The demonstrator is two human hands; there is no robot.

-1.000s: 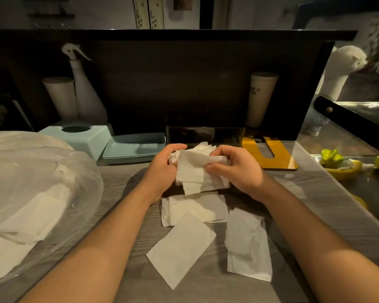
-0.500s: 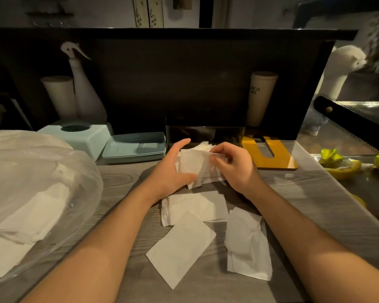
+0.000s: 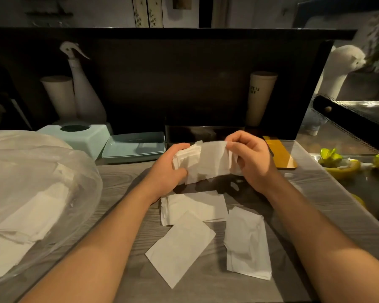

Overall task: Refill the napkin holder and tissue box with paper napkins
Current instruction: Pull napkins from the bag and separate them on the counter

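We hold the napkin stack [image 3: 202, 162] crosswise between gripping left hand [image 3: 169, 169] and pinching right hand [image 3: 253, 162] (the tissue box [image 3: 85, 138] lies far left, nearer the left hand).

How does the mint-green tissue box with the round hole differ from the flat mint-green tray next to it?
The mint-green tissue box stands taller and blocky, while the flat mint-green tray is low and shallow. The box has a closed top with a dark round opening; the tray is open on top with a raised rim. The box sits to the left, the tray to its right, close beside it. Both share the same pale green colour and look like plastic.
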